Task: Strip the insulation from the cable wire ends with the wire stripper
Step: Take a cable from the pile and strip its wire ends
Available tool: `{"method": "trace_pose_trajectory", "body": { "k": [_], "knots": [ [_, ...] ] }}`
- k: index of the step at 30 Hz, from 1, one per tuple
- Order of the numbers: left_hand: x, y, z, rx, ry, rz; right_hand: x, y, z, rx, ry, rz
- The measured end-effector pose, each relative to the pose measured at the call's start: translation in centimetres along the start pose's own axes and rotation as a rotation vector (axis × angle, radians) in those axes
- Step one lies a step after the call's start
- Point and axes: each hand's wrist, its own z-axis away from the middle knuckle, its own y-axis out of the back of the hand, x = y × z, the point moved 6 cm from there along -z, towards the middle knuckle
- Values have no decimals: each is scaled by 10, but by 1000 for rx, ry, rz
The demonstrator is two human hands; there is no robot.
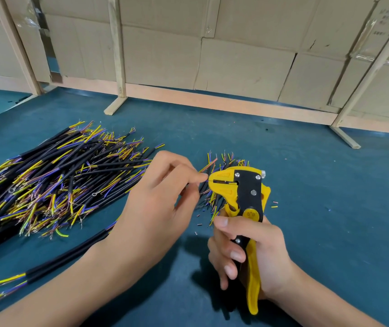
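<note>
Blue surface (306, 185) is carrying a large pile of cables (54, 180) at left, black jackets with yellow, purple and brown cores fanning out. A smaller cable bundle (214, 201) is lying behind the tool. Right hand (247, 253) is wrapping its fingers round the handles of the yellow wire stripper (243, 192), head pointing left. Left hand (162, 197) is pinching a thin wire end (207, 165) right at the stripper's mouth. Judgement: feeding step under way; next move calls for seating the core in the blades, then squeezing. Cut insulation bits (274, 204) are lying scattered near the tool.
</note>
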Motion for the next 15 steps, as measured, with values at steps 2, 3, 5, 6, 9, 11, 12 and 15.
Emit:
{"method": "trace_pose_trajectory", "body": {
  "k": [2,3,5,6,9,11,12,15],
  "knots": [
    [-2,-2,0,-15,12,5,0,2,0,35,1,8],
    [-4,-1,0,-22,10,7,0,2,0,37,3,6],
    [-5,0,-2,-42,-20,-4,0,2,-1,35,13,-3],
    [-5,0,-2,-53,-44,-15,-1,2,-1,40,17,-5],
    [-10,1,-7,-70,-123,-51,1,2,1,81,36,10],
    [-12,1,-9,-64,-148,-68,2,3,1,110,51,23],
    [-11,0,-9,-60,-155,-76,3,3,1,123,53,26],
    [-10,-3,-15,-114,-154,-134,5,4,2,153,61,2]
  ]
}}
